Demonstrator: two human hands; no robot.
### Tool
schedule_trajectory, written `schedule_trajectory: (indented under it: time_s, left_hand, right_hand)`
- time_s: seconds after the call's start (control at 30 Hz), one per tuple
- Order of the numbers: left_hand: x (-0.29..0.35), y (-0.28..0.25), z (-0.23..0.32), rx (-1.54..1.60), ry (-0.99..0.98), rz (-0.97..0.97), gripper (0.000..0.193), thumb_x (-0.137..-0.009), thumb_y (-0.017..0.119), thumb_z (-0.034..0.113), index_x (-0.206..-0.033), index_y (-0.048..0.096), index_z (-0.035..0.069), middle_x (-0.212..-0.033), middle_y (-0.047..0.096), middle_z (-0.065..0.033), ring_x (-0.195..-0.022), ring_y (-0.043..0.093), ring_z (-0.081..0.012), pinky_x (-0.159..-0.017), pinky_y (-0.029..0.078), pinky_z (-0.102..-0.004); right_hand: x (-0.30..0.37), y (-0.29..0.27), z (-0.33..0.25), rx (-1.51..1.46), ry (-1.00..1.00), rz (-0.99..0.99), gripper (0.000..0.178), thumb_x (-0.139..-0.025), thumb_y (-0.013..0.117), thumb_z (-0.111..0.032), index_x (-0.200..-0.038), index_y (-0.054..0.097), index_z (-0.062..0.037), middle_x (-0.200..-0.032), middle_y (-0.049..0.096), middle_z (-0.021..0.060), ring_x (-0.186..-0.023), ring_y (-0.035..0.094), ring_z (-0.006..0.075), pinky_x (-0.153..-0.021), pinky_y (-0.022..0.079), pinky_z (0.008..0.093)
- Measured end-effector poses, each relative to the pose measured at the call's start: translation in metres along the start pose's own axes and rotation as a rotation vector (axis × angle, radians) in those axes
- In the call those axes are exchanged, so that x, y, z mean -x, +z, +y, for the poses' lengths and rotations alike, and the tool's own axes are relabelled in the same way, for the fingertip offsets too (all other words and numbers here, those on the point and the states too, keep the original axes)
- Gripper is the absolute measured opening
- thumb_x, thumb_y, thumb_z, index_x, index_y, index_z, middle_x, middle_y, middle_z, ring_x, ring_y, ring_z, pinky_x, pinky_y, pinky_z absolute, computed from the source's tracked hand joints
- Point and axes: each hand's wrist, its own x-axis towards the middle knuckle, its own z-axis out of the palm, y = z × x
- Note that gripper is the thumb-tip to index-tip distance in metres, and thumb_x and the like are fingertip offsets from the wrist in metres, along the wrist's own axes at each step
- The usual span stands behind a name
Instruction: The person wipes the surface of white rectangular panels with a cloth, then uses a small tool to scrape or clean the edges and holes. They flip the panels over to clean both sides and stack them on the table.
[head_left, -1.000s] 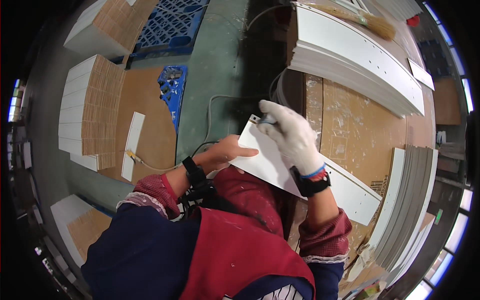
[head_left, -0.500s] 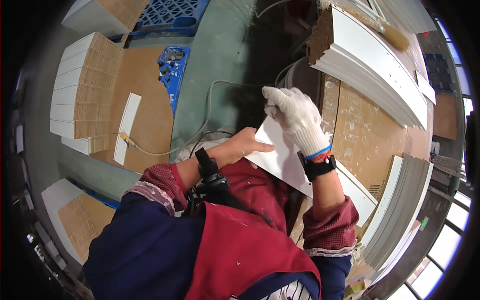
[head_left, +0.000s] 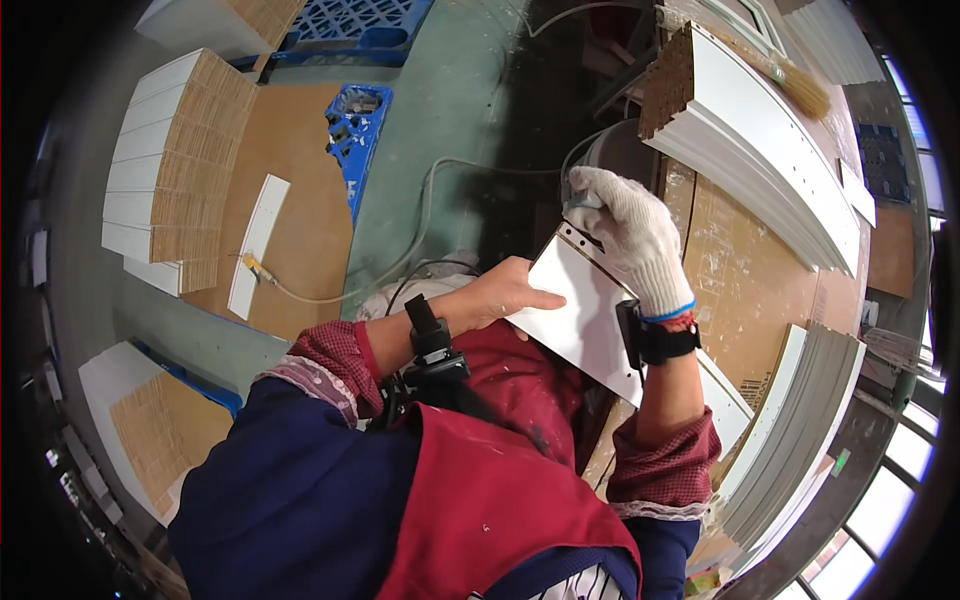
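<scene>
On the counter, one brush lies near stacked panels; left fingers grip one white board, right fingers one grey object.

White panel partly behind right forearm

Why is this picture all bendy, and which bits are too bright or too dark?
In the head view, the fisheye lens bows the long white boards and blackens the corners; in that same view, windows at lower right glare white, floor near top centre is dark, and soft shadow greys the held board.
</scene>
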Motion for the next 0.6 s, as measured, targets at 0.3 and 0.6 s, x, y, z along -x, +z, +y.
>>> schedule_trajectory:
  time_s: [0.3,0.6]
  left_hand:
    - [-0.007,-0.001,-0.010,-0.055,0.057,0.009,0.034,-0.077,0.069,0.015,-0.106,0.060,-0.001,-0.095,0.064,-0.0073,-0.084,0.061,-0.0137,-0.074,0.049,-0.0272]
    - [-0.006,0.000,-0.008,-0.020,0.047,0.003,0.034,-0.078,0.068,0.016,-0.106,0.060,-0.001,-0.097,0.064,-0.0062,-0.087,0.060,-0.0139,-0.079,0.046,-0.0275]
  right_hand:
    - [-0.008,0.019,0.002,0.159,-0.111,-0.059,0.027,-0.072,0.064,-0.011,-0.098,0.057,-0.0123,-0.082,0.062,0.0063,-0.077,0.058,0.0276,-0.067,0.048,0.0371]
    - [-0.007,0.018,-0.007,0.237,-0.183,-0.096,0.021,-0.073,0.062,-0.010,-0.094,0.056,-0.0113,-0.078,0.059,0.0063,-0.077,0.057,0.0271,-0.066,0.046,0.0382]
